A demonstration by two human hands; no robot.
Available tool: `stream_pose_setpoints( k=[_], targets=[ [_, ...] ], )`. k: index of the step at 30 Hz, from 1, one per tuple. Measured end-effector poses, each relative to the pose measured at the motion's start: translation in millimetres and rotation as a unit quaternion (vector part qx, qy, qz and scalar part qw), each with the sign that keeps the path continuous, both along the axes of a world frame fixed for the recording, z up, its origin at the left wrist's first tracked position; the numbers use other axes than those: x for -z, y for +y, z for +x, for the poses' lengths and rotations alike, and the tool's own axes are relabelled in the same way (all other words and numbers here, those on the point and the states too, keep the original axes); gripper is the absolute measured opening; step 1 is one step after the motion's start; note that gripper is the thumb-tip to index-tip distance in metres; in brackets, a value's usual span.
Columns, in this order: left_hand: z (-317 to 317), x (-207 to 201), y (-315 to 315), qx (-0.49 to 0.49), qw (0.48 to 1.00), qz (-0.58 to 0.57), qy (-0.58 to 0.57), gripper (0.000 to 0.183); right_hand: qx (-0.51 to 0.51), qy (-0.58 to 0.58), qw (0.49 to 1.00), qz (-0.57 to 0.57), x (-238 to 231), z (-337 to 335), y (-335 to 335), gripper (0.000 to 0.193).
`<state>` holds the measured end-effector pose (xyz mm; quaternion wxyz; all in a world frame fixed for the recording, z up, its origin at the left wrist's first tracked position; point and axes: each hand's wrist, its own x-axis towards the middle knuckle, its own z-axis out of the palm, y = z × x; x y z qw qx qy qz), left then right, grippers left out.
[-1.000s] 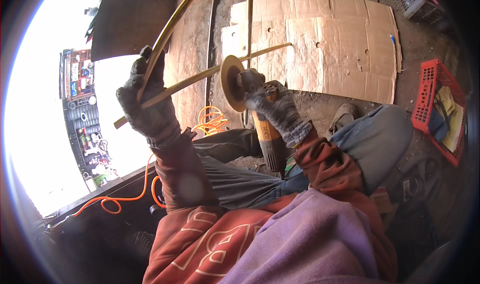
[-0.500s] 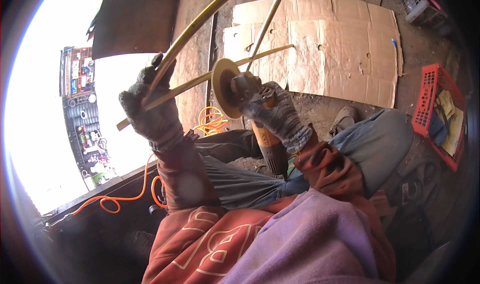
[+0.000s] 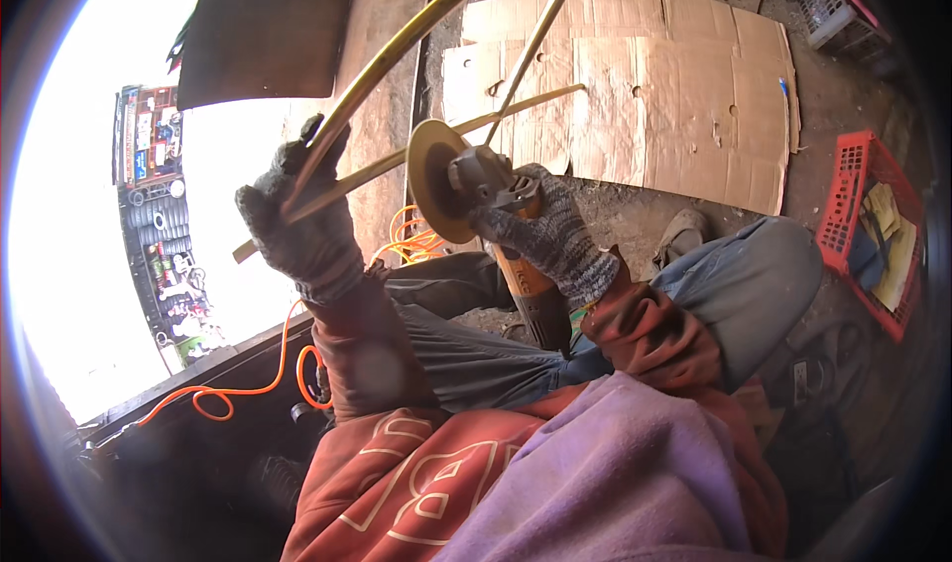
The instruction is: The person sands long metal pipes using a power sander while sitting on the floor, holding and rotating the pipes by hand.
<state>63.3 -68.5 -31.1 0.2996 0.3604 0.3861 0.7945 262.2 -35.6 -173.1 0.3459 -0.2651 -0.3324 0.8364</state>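
Observation:
My left hand (image 3: 309, 227), in a dark knitted glove, is wrapped round a brass-coloured metal frame (image 3: 402, 45) where a curved bar meets a straight flat bar (image 3: 369, 173). The frame's upper part runs out of the picture. My right hand (image 3: 560, 227), in a grey striped glove, grips an orange and black angle grinder (image 3: 524, 280) near its head. The grinder's round tan disc (image 3: 428, 187) stands edge-on beside the straight bar and hides part of it. Whether the disc touches the bar, I cannot tell. A second, thinner bar (image 3: 535, 45) slants up behind the grinder.
Flattened cardboard (image 3: 684, 116) lies on the ground ahead. A red plastic crate (image 3: 843, 205) with scraps stands at the right, a grey crate (image 3: 838, 12) beyond it. An orange hose or cord (image 3: 238, 392) coils at the left, partly beneath my arm. My bent legs are below the grinder.
The grinder and its disc have shifted slightly left and down along the straight bar. My left hand keeps its hold on the frame.

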Motion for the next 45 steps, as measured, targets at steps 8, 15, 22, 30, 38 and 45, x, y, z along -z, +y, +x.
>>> stream_pose_setpoints(
  k=[8,15,22,30,38,45],
  targets=[
    [-24,6,-7,0.178,0.984,-0.008,-0.004,0.042,-0.022,-0.125,0.98,-0.151,49,7,23,0.036],
    [-15,1,-18,0.047,0.995,-0.017,-0.085,0.05,-0.017,-0.006,0.999,-0.033,4,2,3,0.041],
    [-22,8,-20,-0.005,0.997,-0.036,-0.062,0.046,0.005,-0.044,0.991,-0.124,44,0,17,0.034],
    [-7,4,-17,-0.08,0.994,-0.069,-0.004,0.046,0.022,-0.055,0.993,-0.1,48,-2,22,0.034],
    [0,7,-21,-0.054,0.994,-0.037,-0.092,0.041,0.008,-0.081,0.992,-0.101,42,-6,27,0.035],
    [-12,12,-20,-0.046,0.997,-0.053,0.01,0.04,-0.016,-0.08,0.992,-0.094,37,-5,11,0.039]
  ],
)
